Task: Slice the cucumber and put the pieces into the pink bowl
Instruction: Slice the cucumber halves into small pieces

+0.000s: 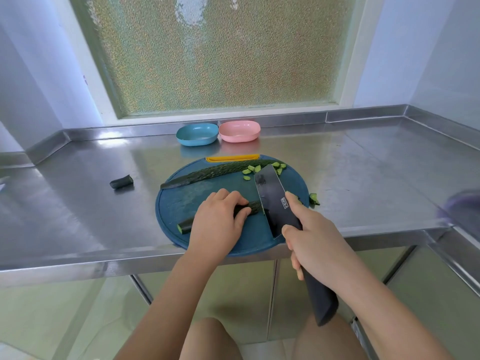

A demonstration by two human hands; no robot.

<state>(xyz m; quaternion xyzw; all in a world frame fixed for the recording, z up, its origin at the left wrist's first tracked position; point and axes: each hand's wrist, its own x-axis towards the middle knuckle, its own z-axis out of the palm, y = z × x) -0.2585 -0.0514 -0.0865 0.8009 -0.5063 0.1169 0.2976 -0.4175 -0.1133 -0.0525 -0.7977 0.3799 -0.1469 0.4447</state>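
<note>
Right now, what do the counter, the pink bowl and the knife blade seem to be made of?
Counter: likely stainless steel, polished; mirror-like reflections and glare.
Pink bowl: probably plastic, matte; even pastel colour, soft rounded rim.
Knife blade: black, dull; coated metal or ceramic, I cannot tell.

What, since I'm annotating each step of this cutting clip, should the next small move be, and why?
Probably press the black cleaver down through the dark green cucumber piece. The right hand grips its handle, the blade stands at the piece's right end on the round blue cutting board, and the left hand holds the piece steady.
</note>
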